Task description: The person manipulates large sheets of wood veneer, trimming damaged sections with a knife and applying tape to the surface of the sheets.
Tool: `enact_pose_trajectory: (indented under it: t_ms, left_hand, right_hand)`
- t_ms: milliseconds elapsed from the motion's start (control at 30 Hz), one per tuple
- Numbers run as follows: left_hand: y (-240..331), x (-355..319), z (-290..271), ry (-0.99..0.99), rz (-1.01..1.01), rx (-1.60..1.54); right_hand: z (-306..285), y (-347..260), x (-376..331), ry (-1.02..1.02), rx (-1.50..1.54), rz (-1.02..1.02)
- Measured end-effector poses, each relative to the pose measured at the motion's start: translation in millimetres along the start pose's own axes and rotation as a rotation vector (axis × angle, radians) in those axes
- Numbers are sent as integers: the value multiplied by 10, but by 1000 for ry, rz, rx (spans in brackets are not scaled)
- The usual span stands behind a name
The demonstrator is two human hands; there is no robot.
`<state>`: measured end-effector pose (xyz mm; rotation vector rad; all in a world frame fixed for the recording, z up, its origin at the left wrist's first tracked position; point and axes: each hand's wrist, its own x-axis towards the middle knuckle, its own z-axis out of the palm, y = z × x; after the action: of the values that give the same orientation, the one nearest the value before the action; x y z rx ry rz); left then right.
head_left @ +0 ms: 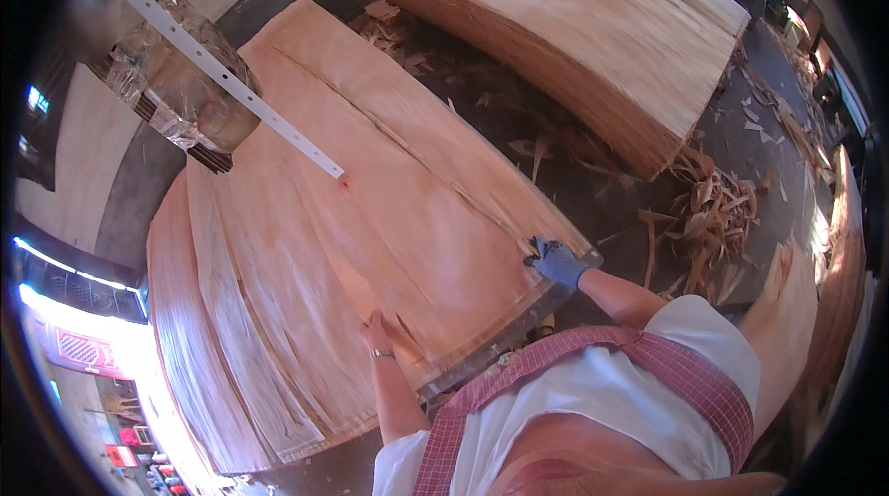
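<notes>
A broad sheet of wood veneer, pinkish tan with lengthwise folds and splits, lies before me over a stack of sheets. My left hand is bare, with a watch at the wrist. It rests on the veneer near its close edge, fingers stretched out, beside a narrow torn flap. My right hand wears a grey-blue glove with dark fingertips. Its fingers are closed at the near end of a long thin stick, which runs diagonally across the sheet toward the far left.
A thick veneer stack stands at the far right. Wood shavings heap on the dark floor beside it. A white perforated metal strip and a tape-wrapped bundle hang over the sheet's far left. Bright light enters at the left.
</notes>
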<state>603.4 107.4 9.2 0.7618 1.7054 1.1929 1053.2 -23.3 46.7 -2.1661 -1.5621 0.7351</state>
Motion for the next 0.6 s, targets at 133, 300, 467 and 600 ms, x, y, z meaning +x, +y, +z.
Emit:
enact_pose_trajectory:
  t_ms: [133,300,467,600]
  left_hand:
    - [46,97,-28,-75,-54,20]
    - [-233,-228,-150,18,-14,109]
    - [31,-20,-96,25,18,52]
    - [256,-129,71,-22,-38,-27]
  right_hand:
    - [-20,-10,128,-26,-45,1]
    - [-46,127,-119,-58,-133,51]
    - [-21,-99,107,-7,-60,-6]
    - [48,-92,130,-2,-88,16]
